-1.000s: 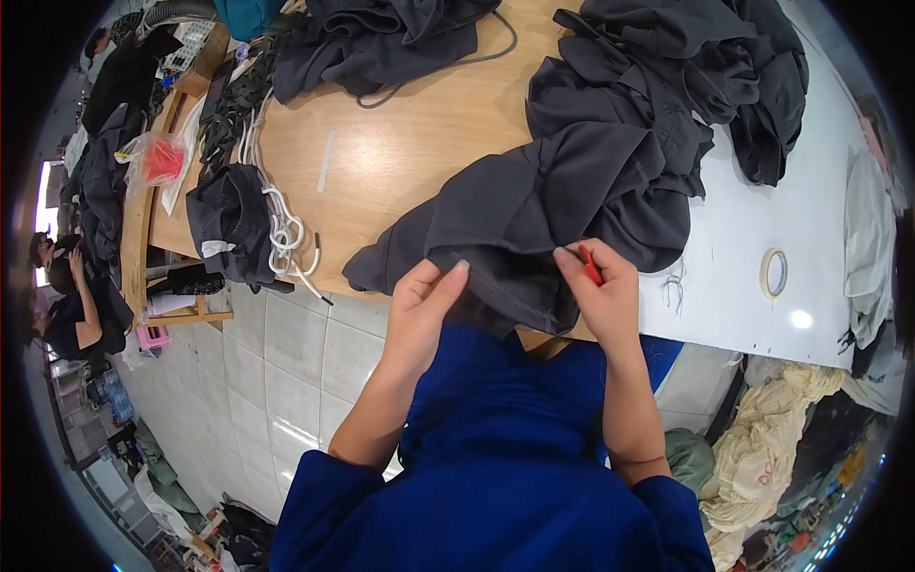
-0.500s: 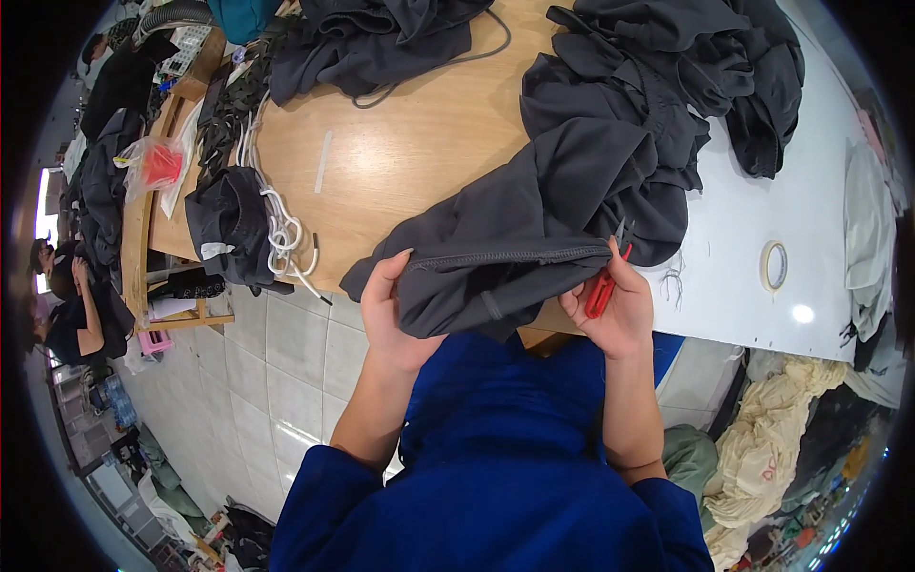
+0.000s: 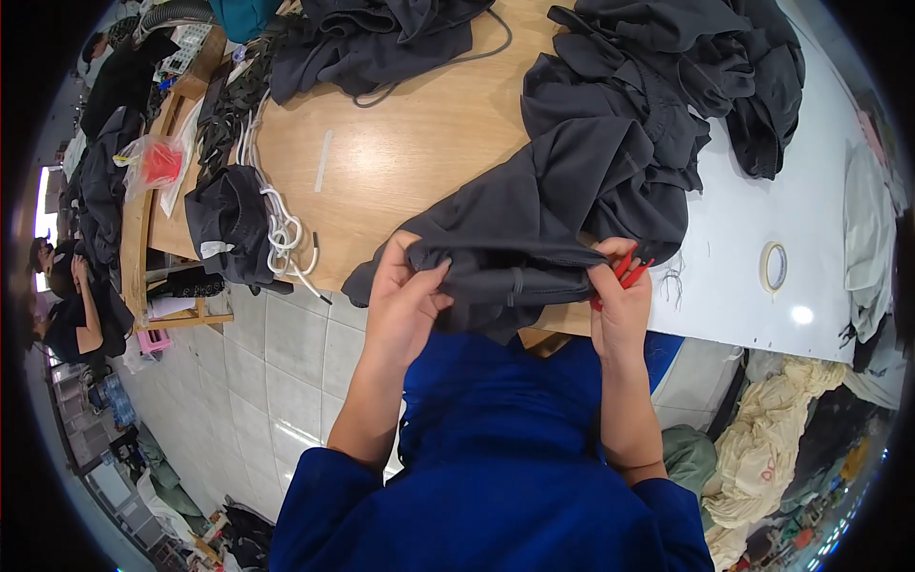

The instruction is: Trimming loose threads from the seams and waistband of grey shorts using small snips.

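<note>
A dark grey garment (image 3: 562,200) lies over the near edge of a wooden table (image 3: 410,153). My left hand (image 3: 405,291) pinches its folded hem at the left. At the right end of that hem my right hand (image 3: 618,296) grips the fabric together with a small red-handled cutting tool (image 3: 631,272). The hem is stretched between both hands just above my blue top. The garment's far end merges into a heap of similar dark garments (image 3: 686,67) at the back right.
More dark garments (image 3: 381,33) lie at the table's far side, and a small dark bundle with white cord (image 3: 243,224) sits at its left edge. A tape roll (image 3: 773,266) rests on the white surface (image 3: 762,229) at right. A person (image 3: 71,305) sits far left.
Both hands drew the garment's edge toward me and lifted it. The hem now lies folded and stretched between them, and the right hand sits lower with the red tool.
</note>
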`<move>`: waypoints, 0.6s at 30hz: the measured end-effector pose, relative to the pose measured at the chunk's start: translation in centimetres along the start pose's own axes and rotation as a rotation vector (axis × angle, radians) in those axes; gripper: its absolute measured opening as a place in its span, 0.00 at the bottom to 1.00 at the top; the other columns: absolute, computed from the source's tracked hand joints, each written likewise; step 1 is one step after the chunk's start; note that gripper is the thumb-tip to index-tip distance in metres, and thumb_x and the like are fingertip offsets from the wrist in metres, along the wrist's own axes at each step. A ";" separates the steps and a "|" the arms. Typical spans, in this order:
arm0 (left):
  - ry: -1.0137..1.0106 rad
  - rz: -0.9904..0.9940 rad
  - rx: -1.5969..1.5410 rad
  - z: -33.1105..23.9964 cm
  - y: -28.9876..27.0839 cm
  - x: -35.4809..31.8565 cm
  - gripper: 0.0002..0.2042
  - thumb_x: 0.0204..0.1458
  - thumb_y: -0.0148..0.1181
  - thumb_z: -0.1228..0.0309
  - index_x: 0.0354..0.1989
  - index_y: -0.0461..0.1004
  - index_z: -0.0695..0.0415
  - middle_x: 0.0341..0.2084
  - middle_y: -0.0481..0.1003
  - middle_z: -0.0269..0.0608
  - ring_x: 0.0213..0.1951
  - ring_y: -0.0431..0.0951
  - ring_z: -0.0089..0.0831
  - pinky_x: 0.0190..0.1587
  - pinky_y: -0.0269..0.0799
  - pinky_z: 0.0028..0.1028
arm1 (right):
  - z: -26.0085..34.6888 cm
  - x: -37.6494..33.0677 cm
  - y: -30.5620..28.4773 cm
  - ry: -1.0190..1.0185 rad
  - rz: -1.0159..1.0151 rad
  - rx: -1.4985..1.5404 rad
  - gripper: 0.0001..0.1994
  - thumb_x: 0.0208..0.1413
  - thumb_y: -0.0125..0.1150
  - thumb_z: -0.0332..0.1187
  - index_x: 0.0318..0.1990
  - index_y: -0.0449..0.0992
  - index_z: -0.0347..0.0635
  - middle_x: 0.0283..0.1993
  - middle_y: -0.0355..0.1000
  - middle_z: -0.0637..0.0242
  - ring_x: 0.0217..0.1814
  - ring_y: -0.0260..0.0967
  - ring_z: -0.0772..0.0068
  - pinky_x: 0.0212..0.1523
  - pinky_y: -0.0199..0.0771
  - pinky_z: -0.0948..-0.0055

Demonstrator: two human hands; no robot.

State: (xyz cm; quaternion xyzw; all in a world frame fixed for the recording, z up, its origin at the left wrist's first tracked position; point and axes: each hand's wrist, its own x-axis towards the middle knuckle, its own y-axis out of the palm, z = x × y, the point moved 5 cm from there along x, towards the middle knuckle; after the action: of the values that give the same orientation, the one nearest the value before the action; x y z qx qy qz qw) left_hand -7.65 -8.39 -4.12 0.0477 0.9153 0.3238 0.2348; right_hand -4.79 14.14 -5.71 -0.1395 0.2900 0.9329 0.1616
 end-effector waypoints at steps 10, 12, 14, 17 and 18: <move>0.497 -0.252 0.150 -5.6 -4.3 -0.2 0.13 0.53 0.46 0.81 0.45 0.61 0.53 0.45 0.66 0.38 0.42 0.69 0.21 0.43 0.67 0.22 | 1.6 -0.9 0.1 -0.059 0.267 -0.487 0.11 0.56 0.52 0.24 0.47 0.72 0.39 0.28 0.64 0.77 0.31 0.58 0.88 0.34 0.58 0.88; 0.579 -0.408 0.204 -6.2 -3.4 -0.6 0.15 0.54 0.46 0.81 0.50 0.60 0.54 0.50 0.63 0.41 0.49 0.66 0.25 0.50 0.62 0.26 | 2.6 0.2 -0.4 -0.124 0.181 -0.444 0.11 0.58 0.50 0.27 0.47 0.72 0.40 0.31 0.65 0.76 0.33 0.59 0.87 0.36 0.59 0.87; 0.666 -0.527 0.313 -6.5 -3.2 -1.1 0.21 0.56 0.46 0.79 0.58 0.56 0.54 0.63 0.51 0.47 0.65 0.49 0.33 0.64 0.46 0.34 | 3.7 1.3 -1.1 -0.247 -0.016 -0.491 0.12 0.62 0.45 0.31 0.48 0.71 0.40 0.41 0.66 0.71 0.39 0.60 0.84 0.41 0.61 0.84; 0.734 -0.370 0.613 -5.6 -1.0 -0.9 0.17 0.58 0.44 0.76 0.56 0.58 0.55 0.63 0.52 0.47 0.62 0.57 0.34 0.63 0.50 0.33 | 3.8 3.1 0.0 -0.187 0.046 -0.487 0.19 0.61 0.47 0.31 0.59 0.61 0.39 0.55 0.64 0.68 0.45 0.60 0.82 0.48 0.59 0.84; 0.730 -0.288 0.586 -5.1 -0.2 -0.7 0.14 0.58 0.44 0.77 0.53 0.61 0.58 0.63 0.53 0.48 0.61 0.59 0.35 0.61 0.53 0.32 | 3.3 3.4 0.7 -0.153 0.094 -0.522 0.20 0.61 0.47 0.30 0.60 0.58 0.39 0.58 0.63 0.67 0.47 0.60 0.82 0.51 0.58 0.83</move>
State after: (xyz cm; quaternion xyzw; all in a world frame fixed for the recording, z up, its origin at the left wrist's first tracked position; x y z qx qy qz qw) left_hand -9.40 -11.62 -0.45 -0.1320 0.9877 0.0123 -0.0824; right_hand -8.69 16.32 -3.92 -0.0921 0.0328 0.9904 0.0980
